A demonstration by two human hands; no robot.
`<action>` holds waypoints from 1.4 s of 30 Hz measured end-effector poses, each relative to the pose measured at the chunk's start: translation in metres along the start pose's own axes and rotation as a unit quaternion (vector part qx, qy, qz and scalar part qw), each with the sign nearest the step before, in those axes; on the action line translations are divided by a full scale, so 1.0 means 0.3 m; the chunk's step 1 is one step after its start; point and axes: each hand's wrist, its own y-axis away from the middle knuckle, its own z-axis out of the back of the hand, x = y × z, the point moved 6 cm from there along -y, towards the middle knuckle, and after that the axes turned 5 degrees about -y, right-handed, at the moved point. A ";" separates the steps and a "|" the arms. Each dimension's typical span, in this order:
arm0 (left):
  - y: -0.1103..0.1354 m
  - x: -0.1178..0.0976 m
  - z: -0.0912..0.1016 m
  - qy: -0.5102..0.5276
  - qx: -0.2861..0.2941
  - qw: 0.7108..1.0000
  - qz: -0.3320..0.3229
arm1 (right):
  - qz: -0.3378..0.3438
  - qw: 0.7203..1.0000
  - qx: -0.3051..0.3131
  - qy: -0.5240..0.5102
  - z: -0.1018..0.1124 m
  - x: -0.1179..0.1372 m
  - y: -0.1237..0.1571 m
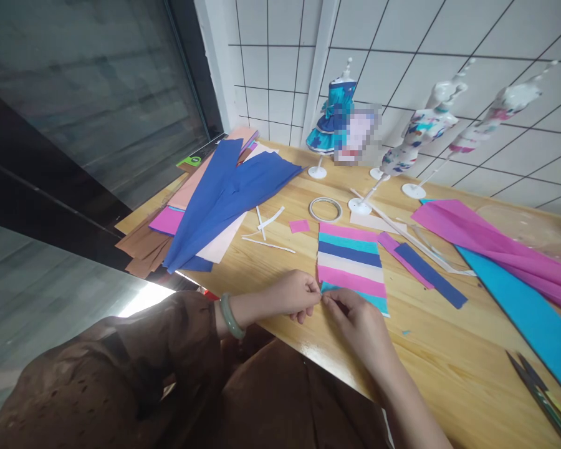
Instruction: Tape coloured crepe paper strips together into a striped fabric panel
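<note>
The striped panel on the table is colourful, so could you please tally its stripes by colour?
Pink stripes: 2
Turquoise stripes: 2
Dark blue stripe: 1
Cream stripe: 1
Total: 6

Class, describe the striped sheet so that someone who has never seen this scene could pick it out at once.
On the wooden table, look between the tape roll and the person's right hand. There lies the flat, roughly rectangular striped sheet. Its pink, teal, blue and beige bands set it apart from the narrow, plain strips beside it.
</note>
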 end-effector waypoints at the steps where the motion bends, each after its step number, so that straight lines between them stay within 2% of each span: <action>1: -0.001 0.001 -0.001 0.002 0.001 1.000 -0.002 | 0.006 1.000 -0.003 0.005 0.000 0.003 0.000; 9: 0.000 -0.004 -0.001 0.003 0.003 1.000 -0.006 | 0.024 1.000 0.001 0.020 -0.004 0.005 0.001; 14: -0.005 0.006 -0.001 -0.021 -0.002 1.000 0.015 | 0.032 0.999 0.004 0.026 -0.004 0.010 0.002; 22: 0.008 -0.013 0.001 0.006 -0.015 1.000 -0.001 | 0.047 0.997 0.019 0.057 -0.016 0.022 0.002; 42: 0.003 -0.003 -0.007 -0.001 0.000 1.000 -0.019 | 0.022 0.999 0.017 0.035 -0.012 0.005 -0.001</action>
